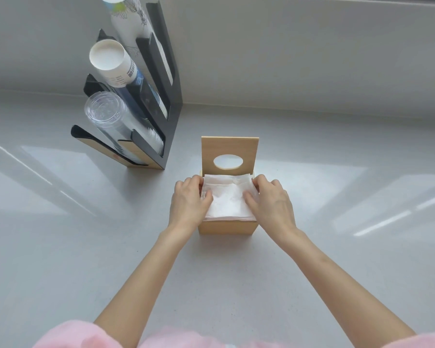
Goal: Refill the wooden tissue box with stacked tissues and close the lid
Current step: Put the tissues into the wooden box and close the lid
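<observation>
A wooden tissue box (227, 227) stands on the grey tabletop (312, 272) with its lid (229, 149) raised upright at the back, an oval hole cut through it. A stack of white tissues (227, 199) sits in the open top, with the left hand (189, 200) and the right hand (271, 202) gripping its two sides, thumbs on top. To the left stands a black cup holder (170, 96) loaded with paper cups (111, 62) and clear plastic cups (111, 116).

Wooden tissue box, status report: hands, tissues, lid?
Left hand and right hand both press the white tissue stack into the light wooden tissue box. Wooden lid with oval hole upright, open. Nothing in the way.
</observation>
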